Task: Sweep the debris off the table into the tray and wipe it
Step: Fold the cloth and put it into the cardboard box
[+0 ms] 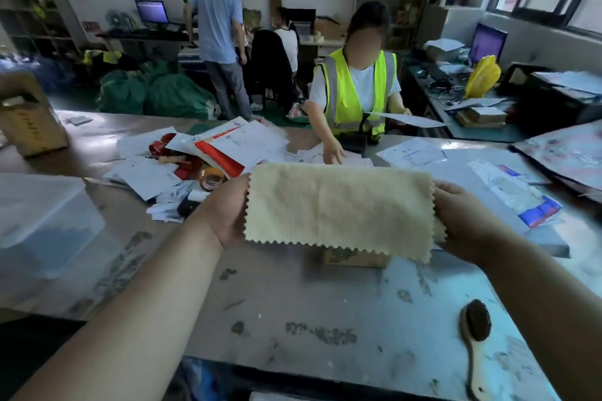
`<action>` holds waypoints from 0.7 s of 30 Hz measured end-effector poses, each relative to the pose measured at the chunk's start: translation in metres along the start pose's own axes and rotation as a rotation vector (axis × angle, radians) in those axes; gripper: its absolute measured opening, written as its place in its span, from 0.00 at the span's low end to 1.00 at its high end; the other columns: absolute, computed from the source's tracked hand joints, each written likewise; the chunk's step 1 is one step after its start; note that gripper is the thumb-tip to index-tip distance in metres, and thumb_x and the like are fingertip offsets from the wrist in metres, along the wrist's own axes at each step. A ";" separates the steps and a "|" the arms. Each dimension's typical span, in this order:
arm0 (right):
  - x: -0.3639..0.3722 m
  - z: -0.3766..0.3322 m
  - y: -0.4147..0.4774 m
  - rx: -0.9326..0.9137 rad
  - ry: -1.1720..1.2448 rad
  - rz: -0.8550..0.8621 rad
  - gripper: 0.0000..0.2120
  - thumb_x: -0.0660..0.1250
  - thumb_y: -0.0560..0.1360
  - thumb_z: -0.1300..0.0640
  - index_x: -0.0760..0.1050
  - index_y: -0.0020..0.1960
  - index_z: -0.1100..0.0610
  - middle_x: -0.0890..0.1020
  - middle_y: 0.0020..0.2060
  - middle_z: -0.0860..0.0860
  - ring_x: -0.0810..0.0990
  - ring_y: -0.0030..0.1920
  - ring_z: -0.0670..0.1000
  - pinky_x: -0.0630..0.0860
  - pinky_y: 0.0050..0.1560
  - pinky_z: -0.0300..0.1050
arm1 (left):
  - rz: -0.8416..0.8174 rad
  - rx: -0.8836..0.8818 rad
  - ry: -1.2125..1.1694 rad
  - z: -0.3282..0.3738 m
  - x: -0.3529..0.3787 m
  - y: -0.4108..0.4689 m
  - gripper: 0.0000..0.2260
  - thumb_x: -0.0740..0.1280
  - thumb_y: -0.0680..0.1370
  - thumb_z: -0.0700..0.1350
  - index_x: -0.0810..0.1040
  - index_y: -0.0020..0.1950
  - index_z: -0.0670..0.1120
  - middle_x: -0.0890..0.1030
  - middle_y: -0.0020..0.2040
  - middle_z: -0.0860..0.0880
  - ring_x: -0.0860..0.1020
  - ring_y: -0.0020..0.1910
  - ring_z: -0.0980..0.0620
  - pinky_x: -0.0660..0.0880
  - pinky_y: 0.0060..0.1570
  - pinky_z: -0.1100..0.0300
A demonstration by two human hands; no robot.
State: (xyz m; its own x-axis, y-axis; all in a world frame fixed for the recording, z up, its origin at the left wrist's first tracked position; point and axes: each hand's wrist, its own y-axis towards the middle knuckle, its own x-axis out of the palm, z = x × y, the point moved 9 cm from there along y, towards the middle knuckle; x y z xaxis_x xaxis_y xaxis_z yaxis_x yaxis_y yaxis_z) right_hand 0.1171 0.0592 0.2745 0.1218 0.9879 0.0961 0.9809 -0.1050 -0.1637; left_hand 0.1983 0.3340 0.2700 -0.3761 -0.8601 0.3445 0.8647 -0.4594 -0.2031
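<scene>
Cloth (338, 210) held taut; bin (42, 221) contents unclear.

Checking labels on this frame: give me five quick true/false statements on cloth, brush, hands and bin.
1. Both hands hold the cloth. True: left hand and right hand grip its ends.
2. The brush is in the right hand. False: it lies on the table, near right.
3. The cloth lies flat on the table. False: it is held up above it.
4. A clear bin sits at the left. True.
5. A small box is partly hidden behind the cloth. True.
</scene>
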 end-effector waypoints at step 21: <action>0.016 0.002 -0.010 -0.071 0.040 0.086 0.10 0.63 0.75 0.54 0.82 0.46 0.53 0.72 0.37 0.58 0.73 0.36 0.55 0.70 0.37 0.46 | 0.156 0.044 0.145 0.014 -0.053 -0.019 0.11 0.68 0.81 0.39 0.83 0.62 0.40 0.84 0.57 0.35 0.84 0.54 0.39 0.77 0.60 0.41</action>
State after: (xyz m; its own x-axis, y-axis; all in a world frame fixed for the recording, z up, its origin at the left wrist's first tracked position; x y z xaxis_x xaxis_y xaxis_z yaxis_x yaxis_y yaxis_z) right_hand 0.1090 0.0766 0.2754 0.2108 0.9696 0.1240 0.9746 -0.1987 -0.1034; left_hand 0.2069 0.3914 0.2681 -0.2774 -0.9444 0.1763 0.9287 -0.3106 -0.2027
